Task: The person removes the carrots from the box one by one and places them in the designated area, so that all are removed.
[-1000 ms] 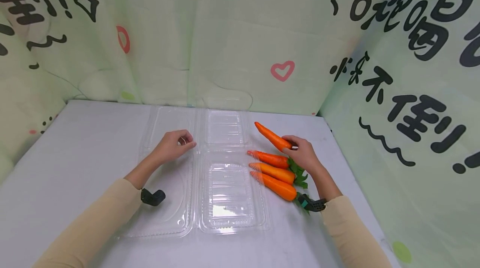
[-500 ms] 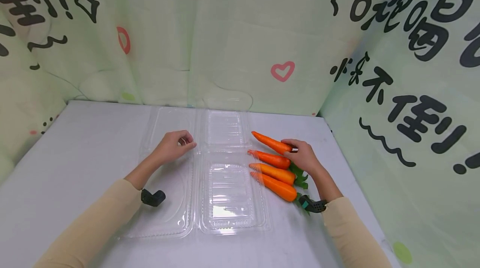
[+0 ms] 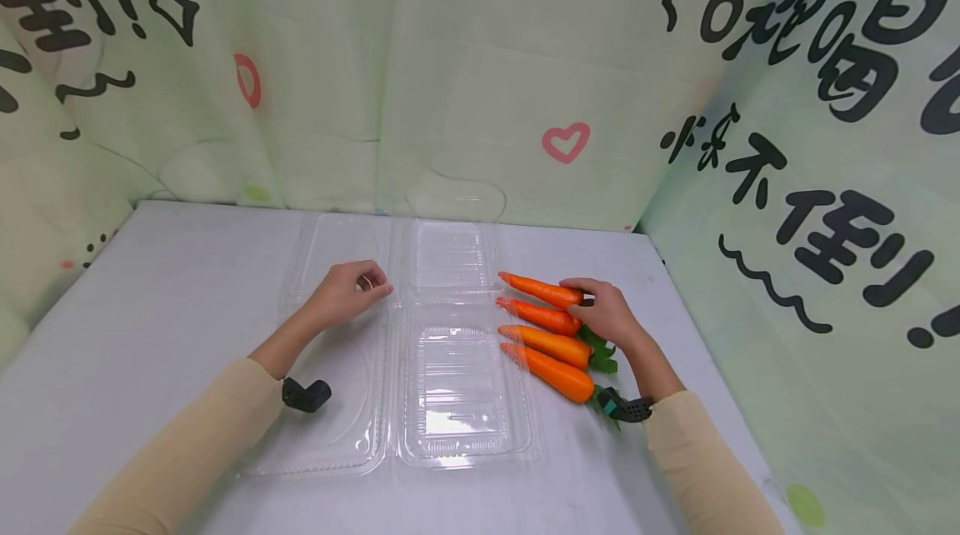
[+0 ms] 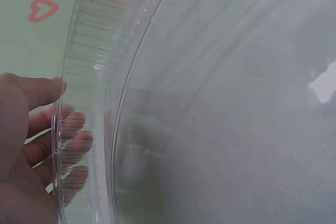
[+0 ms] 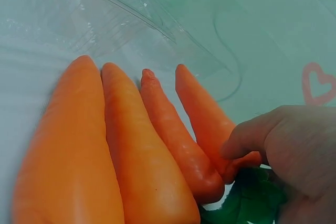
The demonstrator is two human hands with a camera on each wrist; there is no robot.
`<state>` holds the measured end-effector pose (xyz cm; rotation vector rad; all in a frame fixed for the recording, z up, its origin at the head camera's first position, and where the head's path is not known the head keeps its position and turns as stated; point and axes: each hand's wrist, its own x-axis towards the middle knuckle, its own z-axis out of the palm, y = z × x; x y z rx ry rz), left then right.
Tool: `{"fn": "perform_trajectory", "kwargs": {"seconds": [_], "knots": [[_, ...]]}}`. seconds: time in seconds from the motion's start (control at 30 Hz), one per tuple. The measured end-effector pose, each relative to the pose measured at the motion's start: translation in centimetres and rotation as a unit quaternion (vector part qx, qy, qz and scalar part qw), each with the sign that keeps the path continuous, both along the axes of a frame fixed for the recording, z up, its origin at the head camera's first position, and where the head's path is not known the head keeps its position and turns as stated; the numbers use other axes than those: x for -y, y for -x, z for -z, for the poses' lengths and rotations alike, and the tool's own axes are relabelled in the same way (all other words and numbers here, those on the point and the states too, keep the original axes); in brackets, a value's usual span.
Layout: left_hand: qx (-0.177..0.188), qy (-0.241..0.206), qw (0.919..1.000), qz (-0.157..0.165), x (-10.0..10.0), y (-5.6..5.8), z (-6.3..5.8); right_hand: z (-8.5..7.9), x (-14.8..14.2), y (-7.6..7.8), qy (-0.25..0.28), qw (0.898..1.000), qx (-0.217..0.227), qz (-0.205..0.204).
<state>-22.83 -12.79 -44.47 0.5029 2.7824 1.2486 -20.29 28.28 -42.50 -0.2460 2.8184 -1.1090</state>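
Note:
My right hand (image 3: 606, 310) grips a carrot (image 3: 536, 288) by its thick end, thumb on top in the right wrist view. That carrot lies furthest back in a row, its tip pointing left. In front of it are three more: a redder carrot (image 3: 542, 316), an orange carrot (image 3: 551, 343) and the nearest carrot (image 3: 555, 372), with green leaves (image 3: 600, 352) at their right ends. My left hand (image 3: 347, 292) pinches the edge of a clear plastic clamshell container (image 4: 79, 40); its fingers show through the ribbed side wall. The container's ribbed right section (image 3: 461, 381) reaches the carrots' tips.
Another clear plastic section (image 3: 450, 256) stands further back, near the table's far edge. The white table (image 3: 150, 335) is bordered by printed green curtains (image 3: 465, 60) at the back and both sides.
My right hand has lowered the furthest carrot and swung its tip toward me, beside the row. The left hand has kept its place at the container.

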Motion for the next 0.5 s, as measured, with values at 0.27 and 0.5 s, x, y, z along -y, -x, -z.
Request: {"fn": "perform_trajectory", "kwargs": {"seconds": [0.27, 0.5], "knots": [[-0.001, 0.002, 1.0000, -0.003, -0.01, 0.03, 0.16, -0.97, -0.27, 0.22, -0.060, 0.996, 0.062, 0.026], [-0.004, 0.004, 1.0000, -0.001, 0.07, 0.02, 0.19, -0.59, -0.23, 0.38, -0.058, 0.996, 0.058, 0.033]]}}
